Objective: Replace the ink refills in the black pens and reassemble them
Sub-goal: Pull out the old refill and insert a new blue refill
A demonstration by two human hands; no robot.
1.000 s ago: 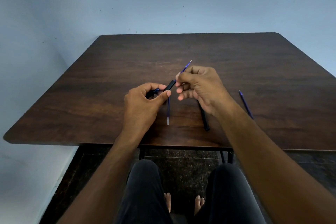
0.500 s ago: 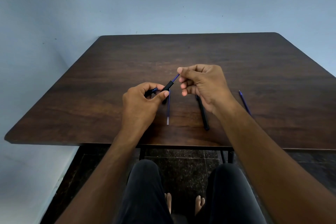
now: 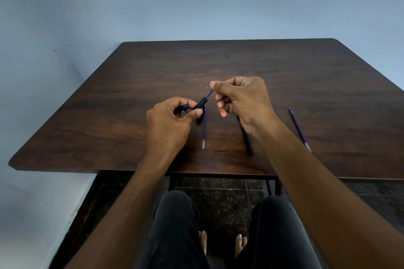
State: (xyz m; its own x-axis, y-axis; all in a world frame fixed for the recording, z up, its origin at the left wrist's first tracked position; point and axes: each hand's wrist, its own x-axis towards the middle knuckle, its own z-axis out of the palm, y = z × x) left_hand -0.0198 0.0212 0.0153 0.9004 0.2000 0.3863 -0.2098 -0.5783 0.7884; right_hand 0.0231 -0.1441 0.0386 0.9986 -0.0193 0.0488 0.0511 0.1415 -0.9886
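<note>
Less refill (image 3: 209, 93) shows than a second ago, pushed deeper into the pen barrel (image 3: 200, 103); right hand (image 3: 240, 99) pinches its end, left hand (image 3: 172, 120) grips the barrel above the table (image 3: 131, 94); an off-line push could bend it.

Plain domestic room: dark wood-grain table with black metal legs (image 3: 218, 67), pale blue painted wall (image 3: 196, 0), dark speckled stone floor tiles (image 3: 218, 194).
</note>
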